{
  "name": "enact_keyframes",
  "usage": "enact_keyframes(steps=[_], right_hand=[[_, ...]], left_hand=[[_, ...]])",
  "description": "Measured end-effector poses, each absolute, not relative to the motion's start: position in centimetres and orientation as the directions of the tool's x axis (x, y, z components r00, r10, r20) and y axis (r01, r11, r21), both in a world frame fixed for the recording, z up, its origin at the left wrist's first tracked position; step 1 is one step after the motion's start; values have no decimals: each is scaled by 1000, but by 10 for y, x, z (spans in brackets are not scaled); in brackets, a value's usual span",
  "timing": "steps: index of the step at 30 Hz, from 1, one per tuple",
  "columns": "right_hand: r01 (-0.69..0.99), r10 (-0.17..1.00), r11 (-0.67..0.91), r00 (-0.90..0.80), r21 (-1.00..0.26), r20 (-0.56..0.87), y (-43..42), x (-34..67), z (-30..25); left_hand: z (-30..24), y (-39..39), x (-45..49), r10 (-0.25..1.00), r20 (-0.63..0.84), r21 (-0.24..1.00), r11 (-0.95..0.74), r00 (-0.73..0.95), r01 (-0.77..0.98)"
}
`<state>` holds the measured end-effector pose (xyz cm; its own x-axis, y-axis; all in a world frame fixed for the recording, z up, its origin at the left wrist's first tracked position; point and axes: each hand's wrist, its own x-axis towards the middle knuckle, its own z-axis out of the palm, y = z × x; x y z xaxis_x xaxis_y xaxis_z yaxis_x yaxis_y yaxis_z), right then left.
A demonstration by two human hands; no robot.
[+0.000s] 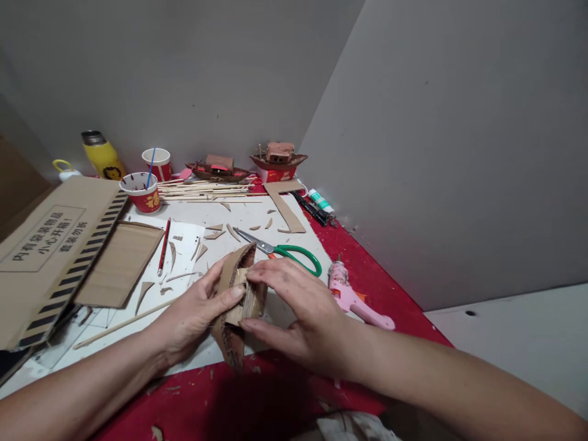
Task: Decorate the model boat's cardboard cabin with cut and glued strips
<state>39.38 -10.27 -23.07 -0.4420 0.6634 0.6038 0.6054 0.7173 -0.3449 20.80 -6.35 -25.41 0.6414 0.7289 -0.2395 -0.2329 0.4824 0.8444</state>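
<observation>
A small cardboard boat (225,275) with a curved hull is held just above the table's front part. My left hand (195,312) grips its left side, thumb pressed on the cardboard inside the hull. My right hand (301,306) is closed around the right side, with fingers and thumb on a curved cardboard piece (250,301) over the boat's middle. Part of the hull is hidden behind my fingers. Scissors with green handles (296,251) lie just beyond my right hand, and a pink glue gun (353,300) rests to its right.
A printed cardboard box (59,245) and a cardboard sheet (124,263) lie left. Behind are paper cups (142,199), a yellow bottle (103,156), wooden sticks (206,190) and two finished-looking model boats (278,159). A red pencil (164,248) and several cardboard scraps (214,234) are scattered about.
</observation>
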Motion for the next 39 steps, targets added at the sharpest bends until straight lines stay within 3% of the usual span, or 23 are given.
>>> enact_keyframes(steps=[6, 12, 15, 18, 21, 24, 26, 30, 34, 39], right_hand=[[625, 679, 702, -443, -341, 586, -104, 394, -228], [630, 676, 704, -454, -327, 580, -101, 391, -227], [609, 657, 726, -473, -320, 587, -97, 389, -226], [587, 648, 739, -487, -330, 586, -96, 392, -219], [573, 637, 745, -462, -341, 617, -101, 401, -208], [595, 663, 704, -356, -387, 659, -109, 416, -204], [623, 714, 637, -256, -453, 651, -114, 424, -207], [615, 888, 395, -67, -682, 454, -120, 431, -221], [343, 987, 161, -53, -926, 152, -120, 423, -231], [10, 980, -131, -147, -991, -131, -114, 409, -238]], left_hand=[[-256, -61, 208, 755, -264, 817, 506, 601, -277], [-251, -64, 208, 718, -191, 843, 469, 669, -263], [-256, -63, 208, 761, -216, 832, 472, 612, -293], [-260, -60, 208, 786, -307, 779, 531, 537, -332], [-255, -56, 206, 696, -448, 671, 676, 561, -304], [-246, -53, 204, 586, -521, 543, 788, 620, -289], [-243, -50, 204, 576, -525, 510, 802, 626, -311], [-246, -45, 204, 606, -524, 504, 787, 599, -355], [-250, -44, 205, 637, -515, 512, 765, 574, -390], [-251, -47, 205, 630, -498, 556, 760, 597, -338]])
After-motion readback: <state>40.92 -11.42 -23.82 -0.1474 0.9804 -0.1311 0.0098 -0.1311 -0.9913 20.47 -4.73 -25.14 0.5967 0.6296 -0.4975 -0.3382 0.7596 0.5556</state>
